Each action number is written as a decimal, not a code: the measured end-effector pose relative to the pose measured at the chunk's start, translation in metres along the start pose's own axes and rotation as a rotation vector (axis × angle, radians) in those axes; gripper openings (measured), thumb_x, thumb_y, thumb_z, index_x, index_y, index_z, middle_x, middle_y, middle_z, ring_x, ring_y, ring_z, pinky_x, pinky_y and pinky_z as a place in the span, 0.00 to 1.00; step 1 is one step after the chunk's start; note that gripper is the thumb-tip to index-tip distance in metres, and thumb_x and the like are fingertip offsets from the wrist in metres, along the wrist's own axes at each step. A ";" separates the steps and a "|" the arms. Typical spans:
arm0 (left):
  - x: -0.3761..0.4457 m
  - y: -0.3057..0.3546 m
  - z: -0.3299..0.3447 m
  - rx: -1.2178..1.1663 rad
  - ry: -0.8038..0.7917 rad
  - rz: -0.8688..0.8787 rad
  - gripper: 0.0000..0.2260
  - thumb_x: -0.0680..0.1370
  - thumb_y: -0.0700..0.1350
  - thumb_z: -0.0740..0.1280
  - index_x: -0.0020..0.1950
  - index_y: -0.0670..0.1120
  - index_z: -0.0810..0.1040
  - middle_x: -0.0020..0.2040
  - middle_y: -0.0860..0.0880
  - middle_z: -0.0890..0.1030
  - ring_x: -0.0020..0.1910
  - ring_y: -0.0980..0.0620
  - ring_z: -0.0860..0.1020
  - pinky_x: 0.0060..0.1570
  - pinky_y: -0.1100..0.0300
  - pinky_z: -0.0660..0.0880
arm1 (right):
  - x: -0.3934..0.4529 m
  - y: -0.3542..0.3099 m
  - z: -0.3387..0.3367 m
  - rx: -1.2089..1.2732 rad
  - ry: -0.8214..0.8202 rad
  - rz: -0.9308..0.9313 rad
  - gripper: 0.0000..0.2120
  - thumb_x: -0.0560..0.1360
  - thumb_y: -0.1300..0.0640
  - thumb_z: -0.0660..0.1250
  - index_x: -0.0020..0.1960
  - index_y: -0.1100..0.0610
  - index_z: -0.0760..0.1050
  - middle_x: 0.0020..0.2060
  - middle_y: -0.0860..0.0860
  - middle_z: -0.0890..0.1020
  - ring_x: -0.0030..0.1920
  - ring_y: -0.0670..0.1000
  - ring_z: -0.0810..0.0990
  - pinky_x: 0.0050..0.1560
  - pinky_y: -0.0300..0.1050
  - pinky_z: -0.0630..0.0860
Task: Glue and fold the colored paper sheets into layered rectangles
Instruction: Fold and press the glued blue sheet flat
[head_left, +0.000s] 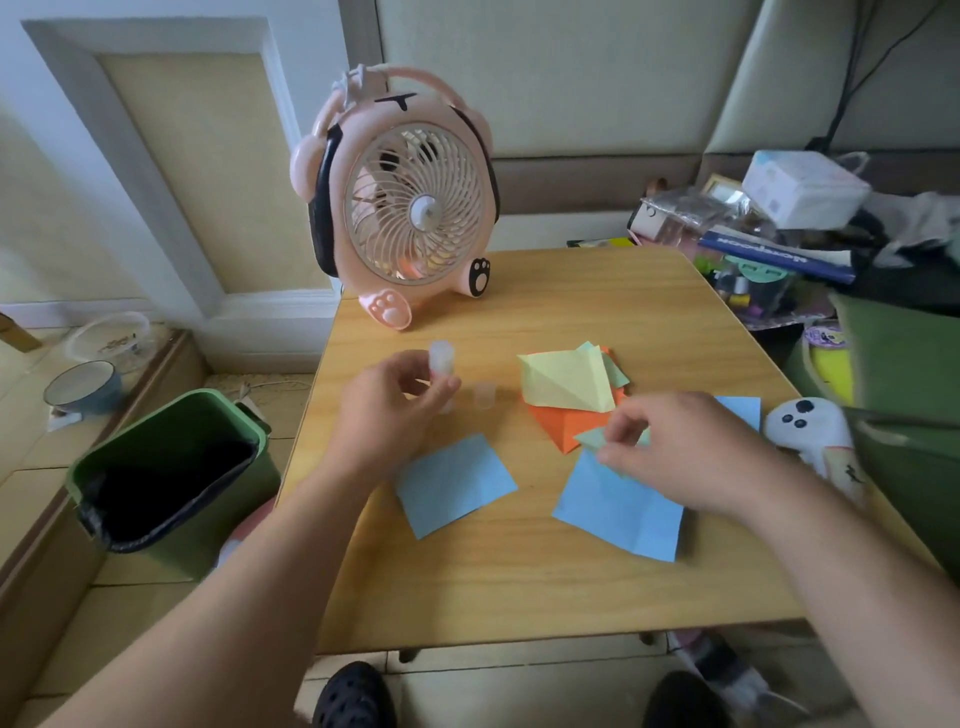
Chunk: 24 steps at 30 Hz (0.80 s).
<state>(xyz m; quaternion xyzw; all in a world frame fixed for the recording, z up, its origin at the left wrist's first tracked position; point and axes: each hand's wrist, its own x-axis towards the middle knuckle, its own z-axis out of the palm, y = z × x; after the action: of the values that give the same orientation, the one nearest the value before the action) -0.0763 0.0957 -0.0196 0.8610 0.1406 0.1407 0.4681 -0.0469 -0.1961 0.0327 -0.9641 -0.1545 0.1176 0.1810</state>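
My left hand (387, 410) grips a small translucent glue stick (441, 357), held upright above the wooden table (519, 587). Its clear cap (484, 396) stands on the table just to the right. My right hand (680, 452) pinches a small light-green folded paper (592, 437) over a blue sheet (618, 509). Another blue sheet (454, 483) lies flat below my left hand. A folded yellow paper (569, 382) rests on an orange sheet (563, 423) in the middle. A third blue sheet (740, 410) shows behind my right hand.
A pink fan (410, 208) stands at the table's far left corner. A green bin (171, 467) sits on the floor at the left. A white pouch (810, 431) lies at the right edge, with cluttered books and boxes (779, 228) behind.
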 end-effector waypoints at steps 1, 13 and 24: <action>0.002 -0.001 -0.001 0.037 0.022 0.004 0.06 0.78 0.57 0.74 0.50 0.56 0.83 0.38 0.62 0.83 0.40 0.68 0.78 0.36 0.66 0.70 | -0.003 0.004 0.005 -0.057 -0.035 0.003 0.12 0.73 0.37 0.73 0.51 0.42 0.79 0.52 0.37 0.81 0.48 0.40 0.78 0.44 0.42 0.74; 0.000 -0.001 -0.003 0.114 0.010 -0.072 0.17 0.75 0.58 0.76 0.58 0.54 0.77 0.48 0.59 0.81 0.46 0.60 0.80 0.42 0.57 0.77 | -0.009 0.003 0.026 -0.068 -0.102 0.021 0.35 0.69 0.37 0.78 0.69 0.37 0.65 0.60 0.43 0.69 0.58 0.48 0.71 0.51 0.47 0.73; -0.030 0.002 -0.044 0.490 -0.276 -0.135 0.07 0.80 0.46 0.67 0.54 0.58 0.80 0.49 0.57 0.82 0.44 0.55 0.81 0.39 0.59 0.79 | -0.016 0.003 0.014 -0.050 -0.219 0.111 0.48 0.69 0.54 0.81 0.76 0.30 0.57 0.63 0.47 0.63 0.47 0.49 0.79 0.43 0.48 0.83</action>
<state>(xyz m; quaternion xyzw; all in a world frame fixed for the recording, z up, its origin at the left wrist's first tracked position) -0.1200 0.1169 0.0016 0.9481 0.1624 -0.0473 0.2692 -0.0647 -0.2000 0.0218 -0.9567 -0.1226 0.2284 0.1322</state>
